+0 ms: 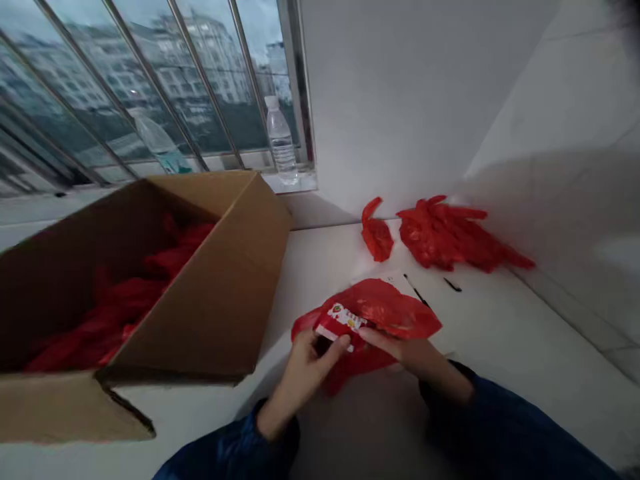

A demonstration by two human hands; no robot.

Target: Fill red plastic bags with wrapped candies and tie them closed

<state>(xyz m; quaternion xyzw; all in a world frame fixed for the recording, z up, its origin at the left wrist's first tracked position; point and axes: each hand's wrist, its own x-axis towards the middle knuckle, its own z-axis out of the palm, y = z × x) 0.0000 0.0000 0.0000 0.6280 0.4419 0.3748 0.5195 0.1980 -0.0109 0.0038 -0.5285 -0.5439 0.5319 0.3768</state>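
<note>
A small red and white printed packet is held low over the table, above a spread red plastic bag. My left hand pinches its left and lower edge between thumb and fingers. At the packet's right end, my right hand grips with its fingertips; its lower fingers are hidden. The thin bag lies under and around both hands. Part of a white sheet shows beneath the bag's far side, with a dark pen along it.
On the left stands a large open cardboard box holding several red plastic bags. A small red bag and a red pile lie by the wall. Another black pen-like piece is nearby. A clear bottle stands on the barred window's sill.
</note>
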